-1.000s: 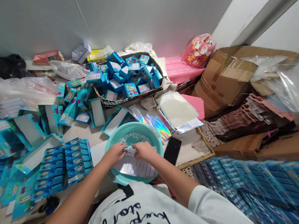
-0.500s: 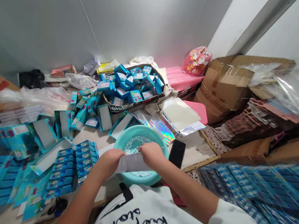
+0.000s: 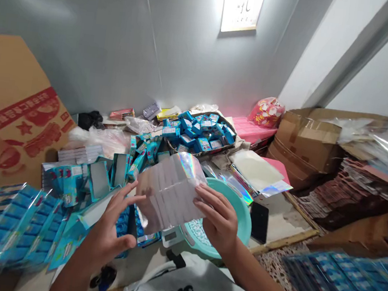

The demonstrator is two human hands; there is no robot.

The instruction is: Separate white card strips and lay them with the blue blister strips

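A shiny holographic packet (image 3: 170,192) with white ribbed panels is raised in front of me. My right hand (image 3: 218,219) holds its right edge with the fingers spread along it. My left hand (image 3: 111,229) is at its left edge, fingers spread, the fingertips touching or nearly touching it. Below and to the right sits a teal plastic basin (image 3: 243,220) with small pale beads inside. Stacks of blue packaged cards (image 3: 10,231) lie to my left.
A cardboard tray of small blue boxes (image 3: 198,134) stands behind. A black phone (image 3: 259,222) lies right of the basin. Holographic sheets (image 3: 241,187), a pink box (image 3: 252,129), brown cartons (image 3: 307,140) and a big printed carton (image 3: 11,109) crowd around. More blue packs (image 3: 346,287) lie at right.
Both hands lifted the packet up out of the basin to chest height. My view tilted upward, showing more wall and the printed carton. My left hand's fingers opened.
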